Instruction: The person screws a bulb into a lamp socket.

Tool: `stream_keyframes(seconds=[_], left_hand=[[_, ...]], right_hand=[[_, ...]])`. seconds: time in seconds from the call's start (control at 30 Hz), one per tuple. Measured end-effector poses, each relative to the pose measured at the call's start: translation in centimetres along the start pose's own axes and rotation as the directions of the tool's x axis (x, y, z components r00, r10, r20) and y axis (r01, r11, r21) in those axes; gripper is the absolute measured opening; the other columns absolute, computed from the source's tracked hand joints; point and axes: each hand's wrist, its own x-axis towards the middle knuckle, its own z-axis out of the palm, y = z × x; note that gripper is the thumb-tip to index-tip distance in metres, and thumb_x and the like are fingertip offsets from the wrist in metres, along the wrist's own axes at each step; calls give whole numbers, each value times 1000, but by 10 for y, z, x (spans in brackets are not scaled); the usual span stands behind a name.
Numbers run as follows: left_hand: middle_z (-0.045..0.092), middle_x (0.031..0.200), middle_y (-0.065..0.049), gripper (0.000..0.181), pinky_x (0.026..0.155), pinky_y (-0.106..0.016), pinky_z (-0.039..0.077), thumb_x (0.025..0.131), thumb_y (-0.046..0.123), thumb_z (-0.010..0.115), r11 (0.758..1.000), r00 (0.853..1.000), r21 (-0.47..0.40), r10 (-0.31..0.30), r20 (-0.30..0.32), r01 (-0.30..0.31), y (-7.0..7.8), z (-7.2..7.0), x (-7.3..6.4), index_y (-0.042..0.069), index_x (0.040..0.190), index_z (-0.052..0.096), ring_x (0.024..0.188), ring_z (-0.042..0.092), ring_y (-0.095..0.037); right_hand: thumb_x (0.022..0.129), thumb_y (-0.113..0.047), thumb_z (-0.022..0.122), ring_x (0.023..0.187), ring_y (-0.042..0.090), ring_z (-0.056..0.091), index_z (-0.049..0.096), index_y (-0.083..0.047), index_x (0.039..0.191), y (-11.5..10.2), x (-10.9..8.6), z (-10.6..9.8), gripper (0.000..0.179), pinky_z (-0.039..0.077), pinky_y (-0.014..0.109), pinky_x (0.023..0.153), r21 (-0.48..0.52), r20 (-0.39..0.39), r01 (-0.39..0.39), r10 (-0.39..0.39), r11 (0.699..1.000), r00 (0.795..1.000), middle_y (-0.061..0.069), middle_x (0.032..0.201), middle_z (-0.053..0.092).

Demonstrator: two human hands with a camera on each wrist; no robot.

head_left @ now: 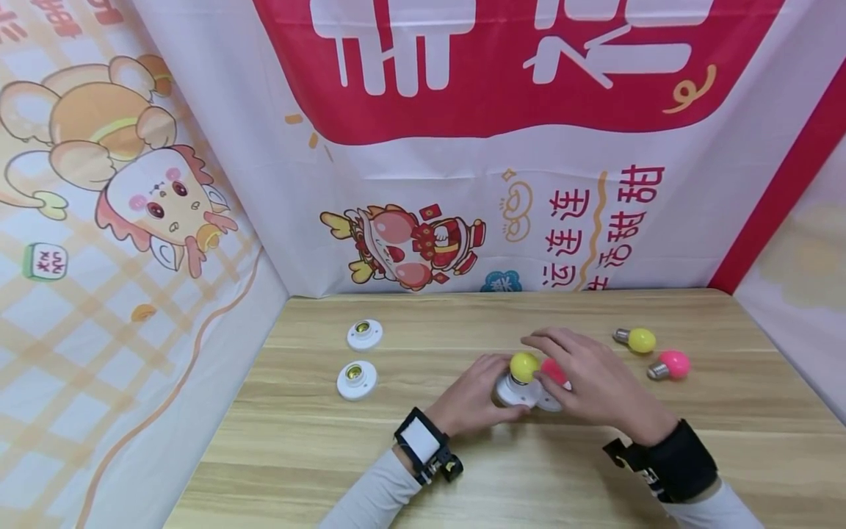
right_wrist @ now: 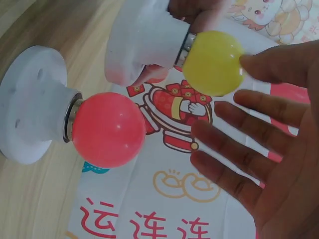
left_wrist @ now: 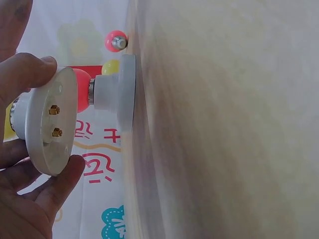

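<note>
My left hand (head_left: 472,397) grips a white round lamp holder (left_wrist: 42,124) by its rim, raised and tilted over the table; two brass screws show on its underside. A yellow bulb (right_wrist: 213,63) sits in this holder. Beside the bulb is my right hand (head_left: 591,378), its thumb tip right at the yellow surface and its other fingers spread, fairly straight, in the right wrist view. Close by, a second white lamp holder (right_wrist: 35,102) stands on the table with a red bulb (right_wrist: 108,130) in it, partly covered by my right hand in the head view.
Two white lamp holders (head_left: 357,380) without bulbs stand on the left of the wooden table (head_left: 277,455). Toward the right lie a loose yellow bulb (head_left: 641,340) and a loose pink-red bulb (head_left: 674,364). A printed cloth (head_left: 423,169) hangs behind the table's back edge.
</note>
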Motion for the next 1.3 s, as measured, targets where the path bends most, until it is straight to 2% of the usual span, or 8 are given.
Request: stream_keyframes(seconds=[0.2,0.4,0.67,0.93,1.2,1.3], left_hand=[[58,154,-1,76,121,-31,48,92,43,83,1000,1000,-16,-15,6,15,-1,0,0,15,155,49,145,52,-16],[57,156,0,78,121,-32,47,93,45,82,1000,1000,-10,-27,15,27,-2,0,-1,16,157,48,147,50,-16],[57,157,1,78,122,-31,47,93,44,82,1000,1000,-16,-11,5,11,-2,0,-1,17,158,47,147,50,-16],[58,156,0,77,121,-30,47,93,43,82,1000,1000,-19,-8,4,8,-3,-1,-1,16,157,48,146,51,-16],[58,155,0,75,121,-29,47,94,43,82,1000,1000,-12,-5,6,6,-4,-2,0,15,156,49,146,51,-16],[58,155,0,75,121,-29,47,94,43,81,1000,1000,-17,-6,7,6,-4,-2,0,15,156,49,146,51,-16]], right_hand=[[88,-17,81,128,29,68,68,-16,138,0,1,-1,52,62,53,103,26,24,43,-44,999,999,5,140,69],[86,-12,84,129,26,67,71,-19,138,-1,2,-1,54,60,52,106,34,57,71,-73,997,996,1,139,70],[83,-20,91,123,28,70,73,-18,134,-3,0,1,54,62,54,102,33,47,28,-30,999,998,4,132,73],[84,-33,92,115,24,73,74,-18,129,-4,2,1,51,66,49,95,28,35,-26,25,999,999,2,125,74],[83,-41,92,100,17,74,74,-15,120,-4,3,7,49,68,41,86,-3,-35,-4,4,1000,999,1,113,76],[83,-42,91,100,17,74,74,-15,121,-4,3,7,50,67,41,86,-11,-38,-5,4,1000,999,2,113,76]])
